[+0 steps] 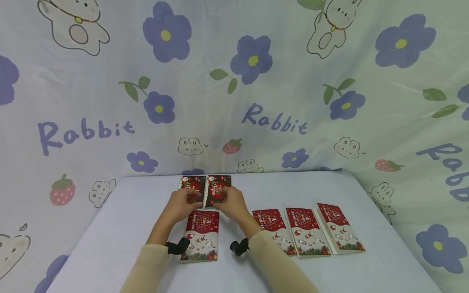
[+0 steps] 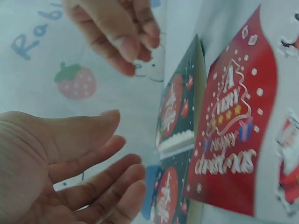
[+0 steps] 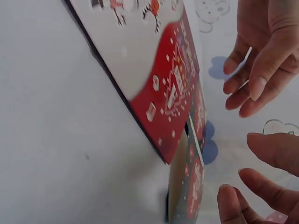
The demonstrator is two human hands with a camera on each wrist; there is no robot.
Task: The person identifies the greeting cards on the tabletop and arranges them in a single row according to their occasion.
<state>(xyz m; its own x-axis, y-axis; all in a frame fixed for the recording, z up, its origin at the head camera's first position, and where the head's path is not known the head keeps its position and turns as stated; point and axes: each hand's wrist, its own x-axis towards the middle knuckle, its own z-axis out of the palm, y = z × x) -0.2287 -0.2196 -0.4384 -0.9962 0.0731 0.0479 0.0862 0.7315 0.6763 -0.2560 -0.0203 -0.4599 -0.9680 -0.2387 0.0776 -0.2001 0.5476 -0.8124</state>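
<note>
In the head view, two dark green Christmas cards with red circles, a left one (image 1: 193, 184) and a right one (image 1: 216, 186), lie side by side at the table's back. The left hand (image 1: 180, 205) is over the left card and the right hand (image 1: 233, 202) over the right one, fingers bent loosely. Both wrist views show the left hand (image 2: 79, 168) (image 3: 264, 56) and the right hand (image 2: 117, 32) (image 3: 266, 186) facing each other, holding nothing. A red and white card (image 1: 200, 236) (image 2: 233, 130) (image 3: 163, 84) lies nearer, between the forearms.
Three more red and white cards, a left (image 1: 272, 221), a middle (image 1: 307, 232) and a right one (image 1: 340, 228), lie on the right of the white table (image 1: 121, 228). The right one looks partly raised. A patterned curtain (image 1: 205, 106) hangs behind the table.
</note>
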